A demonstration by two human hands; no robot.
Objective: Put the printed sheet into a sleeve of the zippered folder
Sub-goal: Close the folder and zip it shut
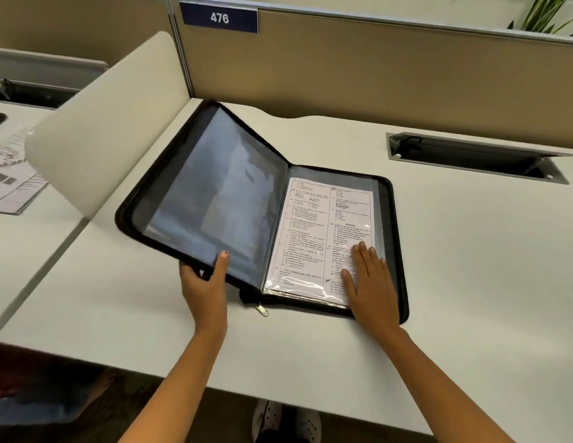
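A black zippered folder (394, 219) lies open on the white desk. The printed sheet (314, 231) rests inside a clear sleeve on the folder's right half. My right hand (369, 279) lies flat, fingers spread, on the lower right of that sleeve. My left hand (204, 284) grips the near edge of the folder's left cover (131, 203), thumb on the clear sleeves (214, 193), and holds this half tilted up off the desk. A metal zipper pull (262, 310) hangs at the spine's near end.
A cream divider panel (109, 123) stands just left of the folder. Papers (10, 174) lie on the neighbouring desk beyond it. A cable tray opening (477, 158) sits at the back right. A tan partition (374, 68) with a "476" sign closes the back.
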